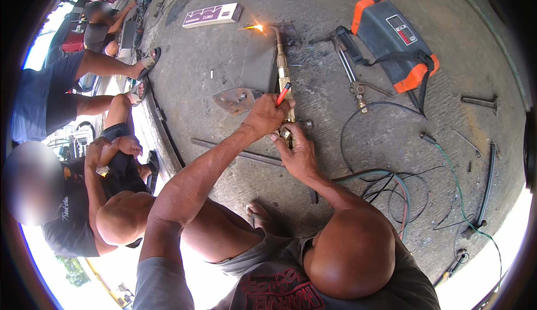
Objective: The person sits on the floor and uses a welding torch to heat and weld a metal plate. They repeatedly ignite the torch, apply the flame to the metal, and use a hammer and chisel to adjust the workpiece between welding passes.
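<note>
A brass gas torch (283,75) points away from me over the concrete floor, with an orange flame (258,28) burning at its bent copper tip. My left hand (265,115) is closed around the torch body. A slim red thing with a dark end (284,93), perhaps a lighter, sticks up between its fingers. Just nearer to me, my right hand (299,156) has thumb and fingers closed on a brass valve knob (286,134) at the torch's rear. Beside the torch lie a flat grey metal plate (260,58) and a metal bracket with holes (238,99).
A dark grey and orange machine (391,41) with a strap stands at the far right. Another torch (349,66) lies beside it. Hoses and cables (400,189) coil at my right. A white and purple box (212,15) lies beyond the plate. Other people (84,198) are at the left.
</note>
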Available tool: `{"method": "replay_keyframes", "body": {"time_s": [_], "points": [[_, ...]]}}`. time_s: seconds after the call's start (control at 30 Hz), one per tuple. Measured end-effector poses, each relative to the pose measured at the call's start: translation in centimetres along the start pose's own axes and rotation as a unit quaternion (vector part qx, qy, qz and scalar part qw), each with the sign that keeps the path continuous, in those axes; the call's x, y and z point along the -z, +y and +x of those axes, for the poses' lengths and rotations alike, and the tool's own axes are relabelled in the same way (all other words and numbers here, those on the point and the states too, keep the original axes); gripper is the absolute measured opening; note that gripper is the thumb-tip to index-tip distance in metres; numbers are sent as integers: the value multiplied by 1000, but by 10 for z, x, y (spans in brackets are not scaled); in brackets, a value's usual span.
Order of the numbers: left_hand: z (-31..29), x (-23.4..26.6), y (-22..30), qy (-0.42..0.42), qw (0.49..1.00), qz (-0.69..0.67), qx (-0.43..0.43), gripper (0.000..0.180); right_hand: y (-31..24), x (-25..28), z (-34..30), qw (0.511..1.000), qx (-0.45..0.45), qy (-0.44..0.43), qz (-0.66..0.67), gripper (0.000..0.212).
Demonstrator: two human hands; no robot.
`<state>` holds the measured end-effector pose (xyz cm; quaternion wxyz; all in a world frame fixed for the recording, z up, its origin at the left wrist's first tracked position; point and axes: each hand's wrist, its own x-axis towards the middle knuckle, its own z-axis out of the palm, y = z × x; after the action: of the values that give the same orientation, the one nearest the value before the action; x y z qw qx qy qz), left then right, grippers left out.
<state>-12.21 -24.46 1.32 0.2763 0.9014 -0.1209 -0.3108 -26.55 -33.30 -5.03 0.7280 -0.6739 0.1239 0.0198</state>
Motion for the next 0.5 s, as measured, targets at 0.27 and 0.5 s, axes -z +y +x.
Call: {"method": "replay_keyframes", "body": {"time_s": [0.27,0.5], "points": [[-5,3,-10,0,999,-37,-3,60,-12,1,-5,998,17,18,-59,39],[11,-9,-13,7,997,58,-52,54,-13,10,-4,995,40,41,-81,39]]}}
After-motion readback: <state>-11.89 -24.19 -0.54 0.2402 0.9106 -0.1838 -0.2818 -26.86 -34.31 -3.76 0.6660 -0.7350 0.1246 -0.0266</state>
